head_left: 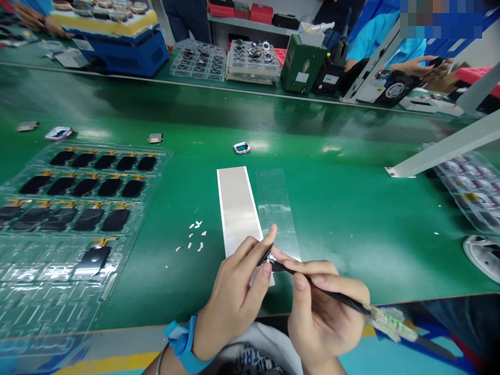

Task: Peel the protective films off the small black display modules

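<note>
My left hand (234, 291) pinches a small dark flat part (266, 255) between thumb and fingers. It is seen nearly edge-on and the fingers cover most of it. In my right hand (328, 312) is a slim pair of black tweezers (339, 296), its rear end wrapped in pale tape. The tweezer tip meets the small part, and my right index finger reaches close beside it. Under the hands lies a long grey strip with white edges (239, 203). A clear plastic sheet (275, 203) lies along its right side.
At left, a clear tray (146, 208) holds rows of black display panels with orange flex cables. White scraps (190, 235) lie between tray and strip. A small watch frame (242, 148) sits farther back. A white metal post (449, 146) stands at right. Co-workers are across the bench.
</note>
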`<state>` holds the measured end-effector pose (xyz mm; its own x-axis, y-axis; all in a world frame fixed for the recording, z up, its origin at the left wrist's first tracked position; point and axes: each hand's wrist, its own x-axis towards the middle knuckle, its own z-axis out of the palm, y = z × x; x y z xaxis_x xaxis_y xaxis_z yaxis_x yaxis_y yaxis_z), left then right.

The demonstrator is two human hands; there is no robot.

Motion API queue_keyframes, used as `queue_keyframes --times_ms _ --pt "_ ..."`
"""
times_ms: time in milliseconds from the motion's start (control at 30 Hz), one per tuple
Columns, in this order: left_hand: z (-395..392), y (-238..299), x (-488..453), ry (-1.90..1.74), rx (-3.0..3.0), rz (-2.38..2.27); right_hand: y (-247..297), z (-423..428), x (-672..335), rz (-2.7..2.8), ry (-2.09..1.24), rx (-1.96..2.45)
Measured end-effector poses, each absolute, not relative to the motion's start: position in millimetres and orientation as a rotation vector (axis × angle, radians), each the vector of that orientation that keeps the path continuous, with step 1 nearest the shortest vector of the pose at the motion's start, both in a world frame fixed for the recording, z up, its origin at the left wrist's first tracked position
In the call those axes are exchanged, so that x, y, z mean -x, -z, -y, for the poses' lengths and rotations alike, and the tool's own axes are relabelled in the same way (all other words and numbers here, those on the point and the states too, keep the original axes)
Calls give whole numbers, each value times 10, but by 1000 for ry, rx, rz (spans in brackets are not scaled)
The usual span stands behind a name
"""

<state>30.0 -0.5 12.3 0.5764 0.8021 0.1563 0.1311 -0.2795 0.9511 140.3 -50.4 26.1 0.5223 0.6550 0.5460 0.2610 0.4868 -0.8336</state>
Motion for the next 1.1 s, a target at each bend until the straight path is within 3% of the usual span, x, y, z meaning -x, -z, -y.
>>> queue_keyframes --times_ms 1100 --pt "12 -92 -294 -792 -1723 -759 -183 511 -1446 1152 -264 994"
